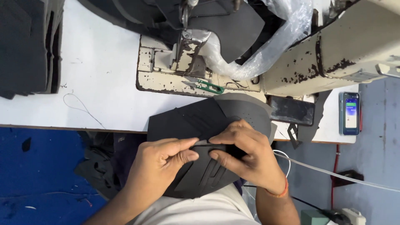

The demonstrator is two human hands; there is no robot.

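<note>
My left hand [160, 164] and my right hand [246, 152] meet over a stack of dark grey cut fabric pieces [196, 121] held at the table's near edge, above my lap. Both hands pinch the same small dark strip between thumb and fingers in the middle of the stack. The right wrist wears an orange thread band [281, 192]. The pieces overlap, a curved one with small perforations [250, 110] lying underneath on the right.
A worn cream sewing machine [333, 50] stands behind, with its needle area [189, 41], clear plastic wrap [266, 46] and green-handled snips [208, 86]. Two phones [350, 112] [291, 110] lie at the right. Dark fabric stacks [25, 46] sit far left on the white table [100, 75].
</note>
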